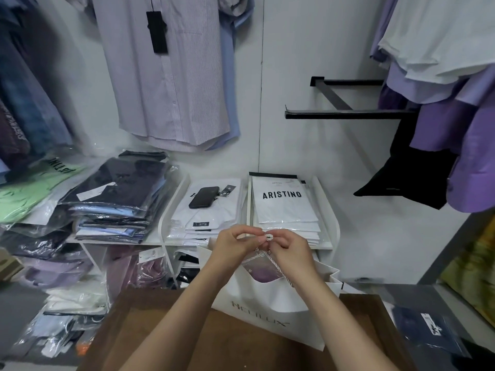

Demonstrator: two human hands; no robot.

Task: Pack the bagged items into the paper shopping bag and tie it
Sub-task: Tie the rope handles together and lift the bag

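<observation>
A person's two hands work the white cord handles together above a white paper shopping bag standing on a brown table.

The left hand and right hand each pinch the cord at a small knot between them. A purple bagged item shows inside the bag's open top. Behind, a white shelf holds stacks of packaged shirts, one with a black phone lying on it.
</observation>
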